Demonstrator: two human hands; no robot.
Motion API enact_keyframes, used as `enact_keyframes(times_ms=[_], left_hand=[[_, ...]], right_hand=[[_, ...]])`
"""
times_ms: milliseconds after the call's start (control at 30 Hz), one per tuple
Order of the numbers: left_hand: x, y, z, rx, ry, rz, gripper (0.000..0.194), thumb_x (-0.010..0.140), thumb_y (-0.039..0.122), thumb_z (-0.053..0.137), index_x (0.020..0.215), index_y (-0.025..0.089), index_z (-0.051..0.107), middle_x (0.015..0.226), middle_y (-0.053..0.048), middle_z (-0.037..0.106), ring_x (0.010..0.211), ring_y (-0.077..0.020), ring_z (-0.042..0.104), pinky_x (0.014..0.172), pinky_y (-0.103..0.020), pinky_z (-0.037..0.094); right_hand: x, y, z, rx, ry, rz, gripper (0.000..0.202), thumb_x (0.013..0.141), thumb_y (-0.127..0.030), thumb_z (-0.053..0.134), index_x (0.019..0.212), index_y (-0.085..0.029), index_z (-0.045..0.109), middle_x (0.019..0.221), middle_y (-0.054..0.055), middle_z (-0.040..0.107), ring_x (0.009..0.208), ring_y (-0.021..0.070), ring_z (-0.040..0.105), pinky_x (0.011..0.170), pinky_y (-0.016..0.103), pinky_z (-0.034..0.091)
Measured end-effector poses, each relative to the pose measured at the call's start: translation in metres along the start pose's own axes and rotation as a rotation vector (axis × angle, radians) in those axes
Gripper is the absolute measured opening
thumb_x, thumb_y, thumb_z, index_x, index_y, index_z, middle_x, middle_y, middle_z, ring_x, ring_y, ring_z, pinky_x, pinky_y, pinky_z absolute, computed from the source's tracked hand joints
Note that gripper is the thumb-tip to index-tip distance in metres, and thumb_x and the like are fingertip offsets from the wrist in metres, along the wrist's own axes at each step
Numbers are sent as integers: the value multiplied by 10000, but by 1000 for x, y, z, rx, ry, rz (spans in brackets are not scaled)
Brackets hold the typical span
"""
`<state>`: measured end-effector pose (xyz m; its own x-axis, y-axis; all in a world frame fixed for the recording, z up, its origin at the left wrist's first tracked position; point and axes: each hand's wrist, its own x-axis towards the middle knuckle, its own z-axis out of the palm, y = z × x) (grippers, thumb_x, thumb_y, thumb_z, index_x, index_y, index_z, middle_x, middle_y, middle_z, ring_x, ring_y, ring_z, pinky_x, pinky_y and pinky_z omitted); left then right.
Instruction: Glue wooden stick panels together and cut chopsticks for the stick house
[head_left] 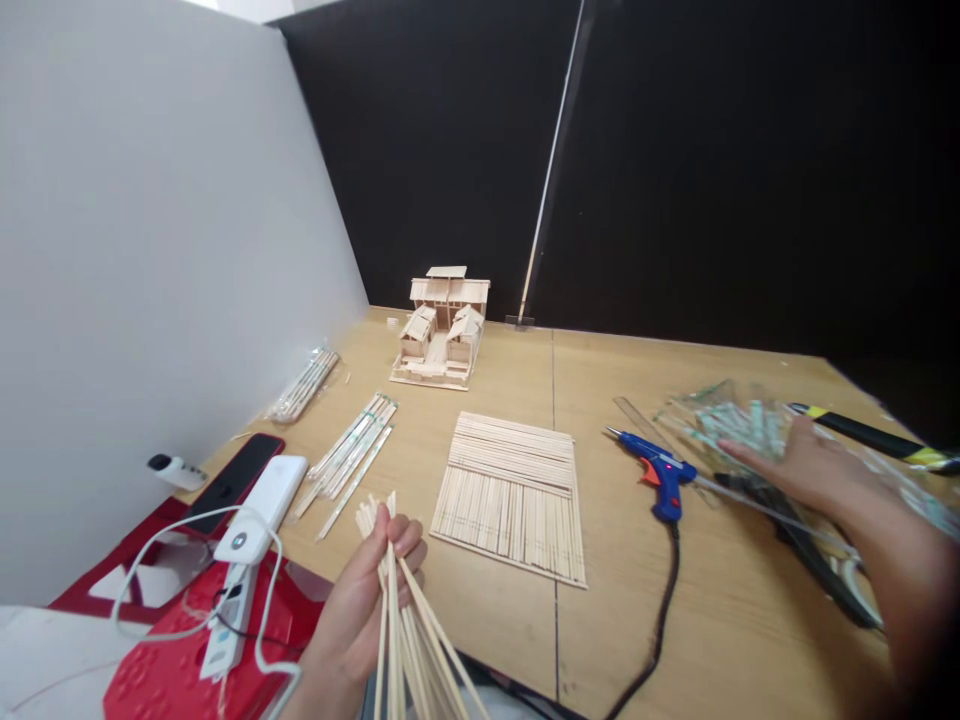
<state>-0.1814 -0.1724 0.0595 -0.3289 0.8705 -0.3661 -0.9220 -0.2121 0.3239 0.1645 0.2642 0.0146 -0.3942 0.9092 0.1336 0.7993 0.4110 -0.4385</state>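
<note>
At the near edge, the left hand (367, 590) is closed around a bundle of thin wooden sticks (420, 660), their long axis running back toward the wearer, lower ends fanned out. Well off to its right, the right hand (821, 465) reaches over clear plastic packets (742, 425), by far the nearer hand to them; whether its fingers grip any, I cannot tell. A black-handled tool (814, 565) lies under that forearm. Ahead and right of the left fist sits a flat stick panel (510, 495); between it and the right hand, a blue glue gun (660, 470) and its cord (667, 620) stand in the way. Farther back is a small wooden house model (442, 330), before a black partition (450, 130)
</note>
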Motion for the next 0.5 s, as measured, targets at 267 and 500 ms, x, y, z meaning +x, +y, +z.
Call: enact_keyframes(times_ms=[267,500], left_hand=[[5,-7,1,-120,12,-103,453,774,347,783,661,174,380,586,69,352,532,-55,416,431,-146,329],[13,-18,18,64,184,-5,491,644,393,874,768,177,450,544,121,313,445,-13,355,473,-133,340]], right_hand=[[-74,-145,1,246,4,-159,753,848,-699,423,1429,-220,443,1326,194,574,1273,445,478,1055,635,336],[-199,-275,48,1048,-1166,-252,530,900,-652,490,1161,-198,573,1010,100,690,894,204,657,841,386,512]])
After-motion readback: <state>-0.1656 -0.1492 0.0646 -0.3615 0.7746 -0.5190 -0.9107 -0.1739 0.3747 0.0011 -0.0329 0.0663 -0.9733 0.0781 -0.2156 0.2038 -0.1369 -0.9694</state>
